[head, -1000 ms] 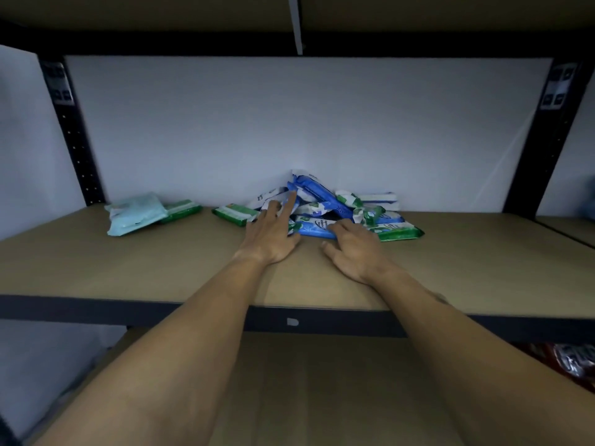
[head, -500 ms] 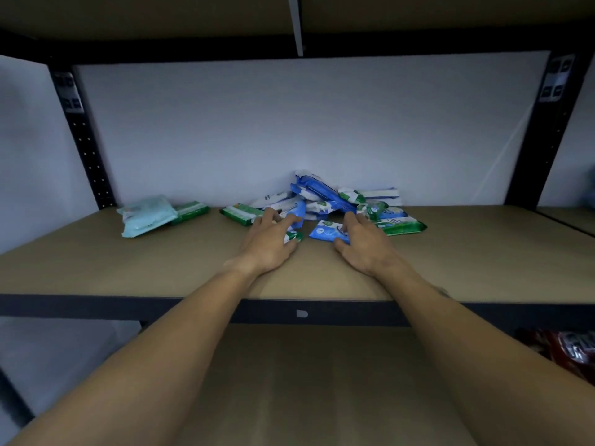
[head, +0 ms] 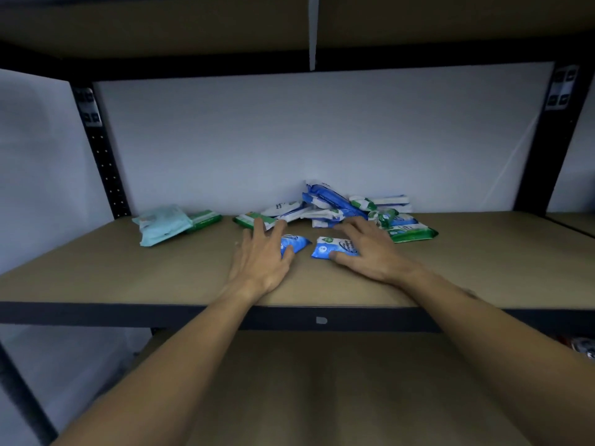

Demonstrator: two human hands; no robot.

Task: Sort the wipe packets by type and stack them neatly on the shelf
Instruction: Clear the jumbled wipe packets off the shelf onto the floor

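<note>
A heap of blue, white and green wipe packets (head: pixel 354 209) lies against the back wall in the middle of the shelf (head: pixel 483 262). Two small blue packets sit apart from it, nearer the front. My left hand (head: pixel 260 255) lies flat with fingers spread, its thumb side pressing on the left blue packet (head: pixel 297 243). My right hand (head: pixel 367 249) rests its spread fingers over the right blue packet (head: pixel 328 247), thumb at the packet's front edge. A green packet (head: pixel 246 218) lies just beyond my left fingertips.
A pale teal pack (head: pixel 162 227) and a green packet (head: pixel 204 217) lie at the back left. Black uprights (head: pixel 103 156) stand at both back corners. An upper shelf board hangs overhead, and a lower shelf (head: pixel 306 381) spreads under my arms.
Both hands have drawn back from the heap toward the shelf's front, each sliding one blue packet out with it. The two packets now lie apart from the pile.
</note>
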